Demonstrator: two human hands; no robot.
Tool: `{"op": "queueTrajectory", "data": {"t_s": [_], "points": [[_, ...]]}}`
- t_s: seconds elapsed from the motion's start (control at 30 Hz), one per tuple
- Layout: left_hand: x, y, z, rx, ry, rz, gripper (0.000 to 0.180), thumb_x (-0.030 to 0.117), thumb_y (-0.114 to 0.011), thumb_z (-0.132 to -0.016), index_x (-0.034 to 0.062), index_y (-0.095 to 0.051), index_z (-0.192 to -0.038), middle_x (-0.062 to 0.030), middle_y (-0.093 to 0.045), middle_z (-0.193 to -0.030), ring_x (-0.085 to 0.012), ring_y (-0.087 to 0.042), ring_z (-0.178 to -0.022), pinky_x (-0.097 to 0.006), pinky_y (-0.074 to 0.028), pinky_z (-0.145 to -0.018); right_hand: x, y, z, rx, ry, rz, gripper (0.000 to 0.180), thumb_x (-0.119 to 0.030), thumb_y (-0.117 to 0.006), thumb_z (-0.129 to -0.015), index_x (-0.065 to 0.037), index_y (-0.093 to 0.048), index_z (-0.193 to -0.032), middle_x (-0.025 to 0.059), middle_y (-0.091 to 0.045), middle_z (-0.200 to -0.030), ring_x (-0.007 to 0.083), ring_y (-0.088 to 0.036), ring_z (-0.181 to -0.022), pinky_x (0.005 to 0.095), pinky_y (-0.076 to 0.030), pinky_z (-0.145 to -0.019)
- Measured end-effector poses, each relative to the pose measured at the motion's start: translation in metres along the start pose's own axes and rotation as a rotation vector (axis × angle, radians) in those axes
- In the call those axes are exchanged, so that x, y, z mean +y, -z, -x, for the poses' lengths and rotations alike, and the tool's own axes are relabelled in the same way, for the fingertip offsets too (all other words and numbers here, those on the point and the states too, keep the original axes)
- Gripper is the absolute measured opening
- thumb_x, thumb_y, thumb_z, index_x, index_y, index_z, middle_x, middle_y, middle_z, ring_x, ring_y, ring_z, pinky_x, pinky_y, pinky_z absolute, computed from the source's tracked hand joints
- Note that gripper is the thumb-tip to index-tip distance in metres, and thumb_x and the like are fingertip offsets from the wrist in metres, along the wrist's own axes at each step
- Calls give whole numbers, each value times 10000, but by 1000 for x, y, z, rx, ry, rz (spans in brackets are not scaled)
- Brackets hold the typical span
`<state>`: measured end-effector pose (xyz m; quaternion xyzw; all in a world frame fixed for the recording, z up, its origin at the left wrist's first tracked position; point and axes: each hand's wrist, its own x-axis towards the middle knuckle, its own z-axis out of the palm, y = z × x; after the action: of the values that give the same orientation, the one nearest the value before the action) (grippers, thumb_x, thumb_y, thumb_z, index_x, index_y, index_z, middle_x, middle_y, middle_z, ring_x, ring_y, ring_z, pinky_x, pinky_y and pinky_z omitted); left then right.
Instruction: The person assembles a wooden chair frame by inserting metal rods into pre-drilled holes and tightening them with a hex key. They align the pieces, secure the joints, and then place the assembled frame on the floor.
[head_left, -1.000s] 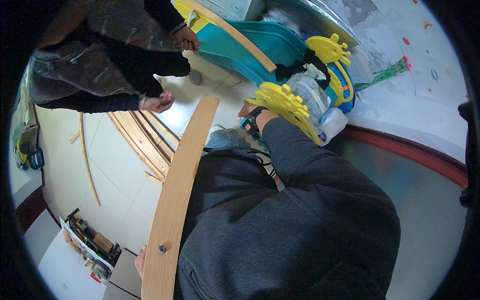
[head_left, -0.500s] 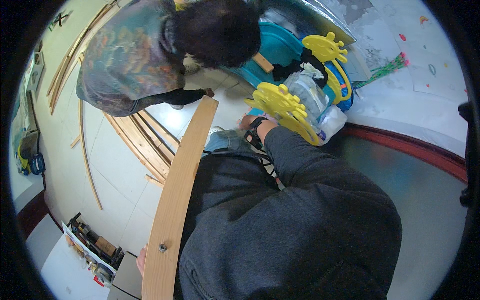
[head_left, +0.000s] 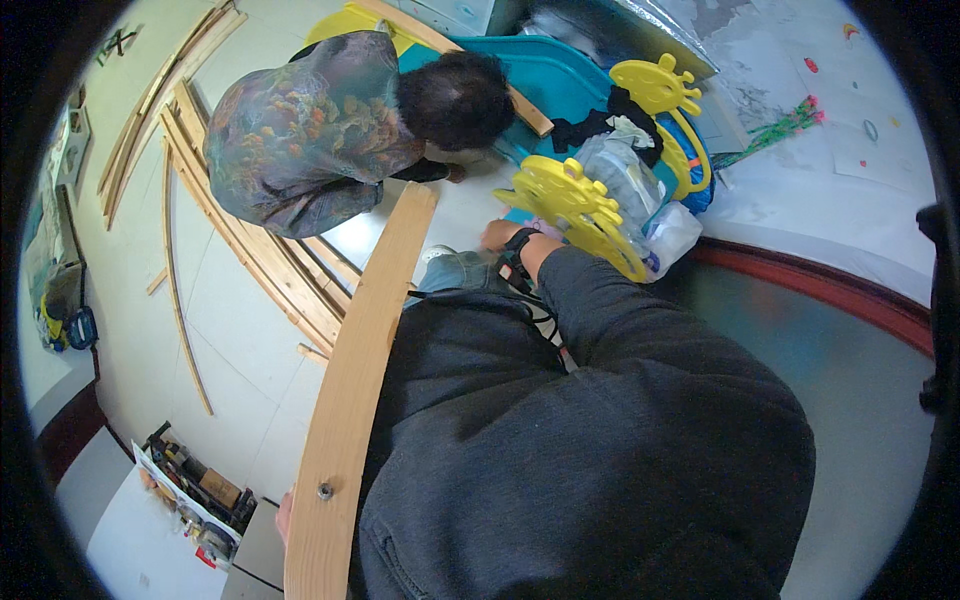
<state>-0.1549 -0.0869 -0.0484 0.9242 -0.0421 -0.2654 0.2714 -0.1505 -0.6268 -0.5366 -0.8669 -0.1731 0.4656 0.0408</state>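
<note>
Two hands are only partly shown. The left hand is seen at the left edge of the wooden plank, mostly hidden behind it; how far it is closed cannot be told. The right hand is held near the yellow panel; its grip cannot be made out. Across the dark top's left side, the plank is slanted lengthwise, upward and slightly right, its lower end cut off.

The wooden plank, cut off by the lower edge, conceals most of the left hand, while the finger pose of the right hand is too indistinct to determine.
</note>
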Motion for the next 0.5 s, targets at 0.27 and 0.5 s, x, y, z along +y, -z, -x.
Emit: {"op": "queueTrajectory", "data": {"t_s": [0.27,0.5], "points": [[-3,0,6,-10,29,14,346,271,-529,-946,18,-487,-714,-47,-478,-565,-96,-384,-523,-331,-327,-485,3,22,23,-31,-185,-508,428,-295,-379,-971,-75,-529,-1306,223,-640,-1096,389,-604,-988,468,-475,-864],[3,0,7,-31,67,29,340,272,-530,-943,18,-491,-720,-57,-481,-563,-111,-401,-520,-336,-337,-476,17,59,48,580,-18,-67,252,-166,-489,-870,-36,-703,-898,194,-675,-886,354,-638,-797,452,-511,-729]]}}
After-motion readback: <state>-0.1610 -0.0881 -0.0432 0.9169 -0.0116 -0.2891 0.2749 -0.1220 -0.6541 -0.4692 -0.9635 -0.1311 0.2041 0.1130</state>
